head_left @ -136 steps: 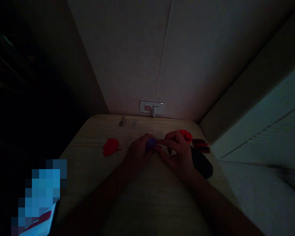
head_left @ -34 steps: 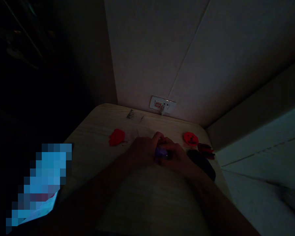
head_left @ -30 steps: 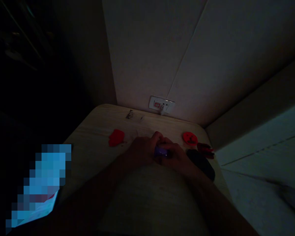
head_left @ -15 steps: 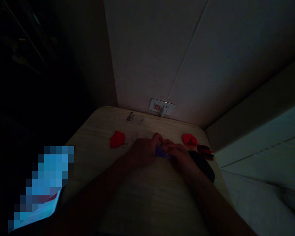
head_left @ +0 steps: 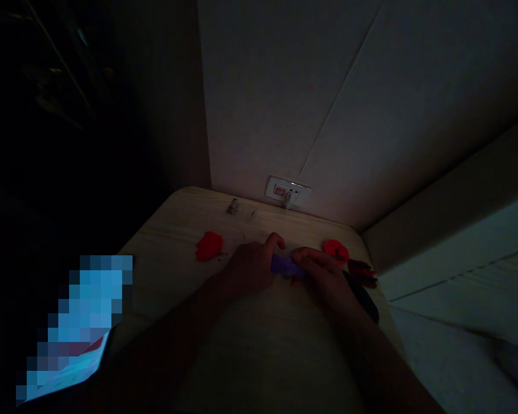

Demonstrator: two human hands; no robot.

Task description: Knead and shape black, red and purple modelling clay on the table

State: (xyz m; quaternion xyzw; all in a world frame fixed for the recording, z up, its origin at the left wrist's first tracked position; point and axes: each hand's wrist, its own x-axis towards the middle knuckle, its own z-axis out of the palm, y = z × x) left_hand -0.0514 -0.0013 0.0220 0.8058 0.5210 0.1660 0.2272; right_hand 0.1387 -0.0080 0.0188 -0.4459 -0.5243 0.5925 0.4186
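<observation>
Stretched between my two hands is a purple piece of soft modelling clay [head_left: 287, 265], held low over the table's middle. My left hand [head_left: 254, 265] is closed on its left end, with a finger curled above it. At the other end my right hand [head_left: 328, 279] pinches it between thumb and fingers. A small red bit shows just below the purple piece. To the left of my hands lies a flat red tulip-shaped piece [head_left: 209, 246]. Beyond my right hand sits a round red piece [head_left: 335, 251] with dark face-like marks. The dim light hides finer detail.
A dark oblong object [head_left: 363, 299] lies by my right wrist, with dark red strips [head_left: 362, 272] behind it. At lower left glows a screen [head_left: 80, 359], partly blurred out. Against the wall, above the wooden table [head_left: 172, 224], is a socket [head_left: 288, 192] with a plug in it.
The purple clay was a compact lump between close hands; now it is longer. My right hand has drawn away to the right, while my left hand stays about in place. The view has turned slightly.
</observation>
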